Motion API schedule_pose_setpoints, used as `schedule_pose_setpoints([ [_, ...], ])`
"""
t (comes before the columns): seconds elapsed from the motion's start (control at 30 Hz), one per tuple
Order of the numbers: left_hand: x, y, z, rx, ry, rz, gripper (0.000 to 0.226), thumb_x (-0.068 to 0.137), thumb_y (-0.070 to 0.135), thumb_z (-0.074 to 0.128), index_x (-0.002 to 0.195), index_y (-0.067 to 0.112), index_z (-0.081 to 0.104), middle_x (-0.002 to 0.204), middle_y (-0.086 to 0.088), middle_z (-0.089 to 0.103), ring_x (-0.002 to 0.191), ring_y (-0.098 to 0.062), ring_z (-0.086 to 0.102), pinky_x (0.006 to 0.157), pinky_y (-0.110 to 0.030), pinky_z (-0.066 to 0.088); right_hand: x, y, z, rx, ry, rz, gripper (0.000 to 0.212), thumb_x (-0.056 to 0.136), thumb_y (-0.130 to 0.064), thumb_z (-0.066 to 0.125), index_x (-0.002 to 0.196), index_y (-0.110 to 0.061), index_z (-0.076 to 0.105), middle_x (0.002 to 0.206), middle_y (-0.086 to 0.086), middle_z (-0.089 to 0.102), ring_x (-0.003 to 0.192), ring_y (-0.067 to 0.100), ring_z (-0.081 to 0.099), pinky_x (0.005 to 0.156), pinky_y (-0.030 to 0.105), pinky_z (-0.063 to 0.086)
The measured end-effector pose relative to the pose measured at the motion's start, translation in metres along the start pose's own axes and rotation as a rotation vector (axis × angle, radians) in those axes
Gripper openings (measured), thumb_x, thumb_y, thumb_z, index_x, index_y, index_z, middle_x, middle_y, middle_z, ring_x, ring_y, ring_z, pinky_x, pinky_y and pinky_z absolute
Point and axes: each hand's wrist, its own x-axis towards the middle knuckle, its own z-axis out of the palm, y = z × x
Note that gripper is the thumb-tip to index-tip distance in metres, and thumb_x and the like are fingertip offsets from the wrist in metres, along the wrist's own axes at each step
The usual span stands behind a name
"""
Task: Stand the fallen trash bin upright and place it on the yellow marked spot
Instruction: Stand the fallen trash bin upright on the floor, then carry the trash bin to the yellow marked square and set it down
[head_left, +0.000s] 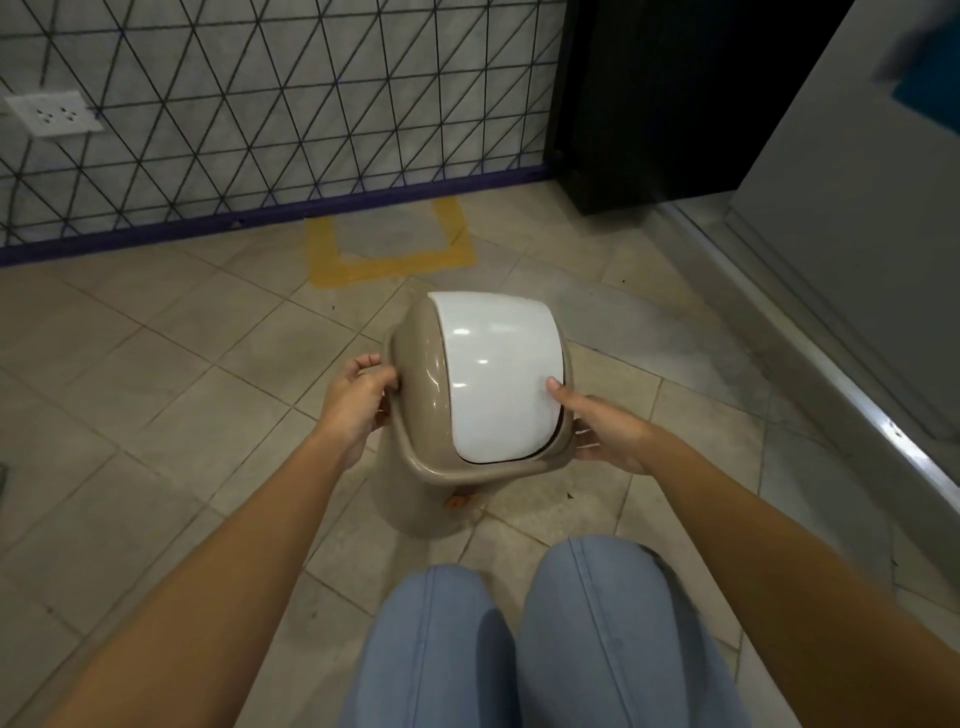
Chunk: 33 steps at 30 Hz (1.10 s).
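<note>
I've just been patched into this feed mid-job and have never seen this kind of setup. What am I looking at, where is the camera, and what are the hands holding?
There is no machine here: this is one wide-angle camera worn on a person's head, looking forward and down. The two bare arms are that person's own, and the blue-jeaned knees at the bottom are theirs too.

The left hand and right hand grip opposite sides of a beige plastic trash bin with a white swing lid. The bin is upright now; whether its base touches the floor cannot be told.

Beyond it, on the beige tiled floor, is the yellow taped outline, set against the triangle-patterned wall. The bin is not yet on it.
</note>
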Motion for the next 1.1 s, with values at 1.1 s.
schedule_pose_setpoints([
  [1.1,-0.031,-0.036,-0.027,0.368,0.195,0.288,0.054,0.085,0.002,0.046,0.137,0.019,0.048,0.137,-0.003,0.049,0.113,-0.017,0.051,0.095,-0.029,0.042,-0.007,-0.002,0.021,-0.498,0.152,-0.239,0.126,0.051,-0.030,0.091,0.148,-0.021,0.012,0.147,0.011,0.026,0.131,0.030,0.040,0.102,0.039,0.040],
])
